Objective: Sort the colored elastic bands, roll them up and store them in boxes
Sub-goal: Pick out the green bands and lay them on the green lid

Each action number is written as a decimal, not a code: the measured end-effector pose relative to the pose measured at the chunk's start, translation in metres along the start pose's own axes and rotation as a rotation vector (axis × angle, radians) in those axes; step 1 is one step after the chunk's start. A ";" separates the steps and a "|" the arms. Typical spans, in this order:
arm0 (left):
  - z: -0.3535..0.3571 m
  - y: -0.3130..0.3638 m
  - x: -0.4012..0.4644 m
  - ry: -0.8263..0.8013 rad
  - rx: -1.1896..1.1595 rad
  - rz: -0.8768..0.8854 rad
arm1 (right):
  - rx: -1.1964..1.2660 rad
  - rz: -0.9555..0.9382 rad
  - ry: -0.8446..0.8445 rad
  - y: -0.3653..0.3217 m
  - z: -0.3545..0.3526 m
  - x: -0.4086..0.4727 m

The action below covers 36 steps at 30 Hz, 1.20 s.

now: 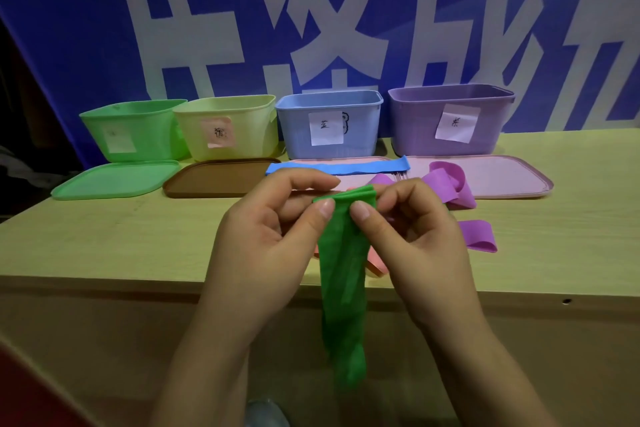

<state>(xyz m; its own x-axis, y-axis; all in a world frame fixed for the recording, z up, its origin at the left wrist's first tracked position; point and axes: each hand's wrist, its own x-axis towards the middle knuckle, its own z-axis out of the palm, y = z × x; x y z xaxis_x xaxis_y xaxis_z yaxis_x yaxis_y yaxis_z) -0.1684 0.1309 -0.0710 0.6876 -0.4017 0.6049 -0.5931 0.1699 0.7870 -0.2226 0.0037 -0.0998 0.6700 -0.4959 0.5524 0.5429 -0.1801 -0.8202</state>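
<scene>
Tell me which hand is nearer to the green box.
Left. The left hand pinches the green band just left of centre, on the green box's side. The right hand pinches the band further right, farther from that box.

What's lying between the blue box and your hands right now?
In the head view, between the blue box and the hands, a blue band lies flat across a pink lid.

Green band (341, 274): top end folded over, rest hanging past table edge. Blue band (337, 168): flat before blue box (329, 123). Purple bands (450, 189), (478, 236): loosely looped. Pink band (375, 267): possibly folded, mostly hidden. Green box (133, 130), yellow box (227, 126), purple box (450, 118): open, in row.
</scene>
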 end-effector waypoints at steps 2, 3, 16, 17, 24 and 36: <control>0.000 0.001 0.001 0.001 -0.015 0.009 | 0.106 0.002 -0.050 -0.001 -0.001 0.001; 0.000 0.001 0.002 -0.002 -0.014 0.008 | 0.115 -0.009 -0.054 -0.002 0.000 0.001; -0.005 0.006 0.015 0.211 0.056 0.246 | -0.012 -0.047 -0.310 0.039 0.001 -0.032; -0.008 0.007 0.018 0.216 0.043 0.251 | 0.019 -0.022 -0.328 0.040 0.000 -0.035; -0.016 0.020 0.033 0.139 0.005 0.200 | 0.119 0.034 -0.450 0.029 -0.008 -0.029; -0.020 0.028 0.041 0.053 -0.211 0.040 | 0.179 0.013 -0.553 0.021 -0.010 -0.021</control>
<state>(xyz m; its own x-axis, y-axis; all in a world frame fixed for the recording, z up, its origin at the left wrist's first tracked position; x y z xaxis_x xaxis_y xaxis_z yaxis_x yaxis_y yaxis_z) -0.1486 0.1371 -0.0220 0.6900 -0.3438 0.6369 -0.5230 0.3714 0.7671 -0.2301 0.0022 -0.1300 0.8158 0.0287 0.5776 0.5780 -0.0071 -0.8160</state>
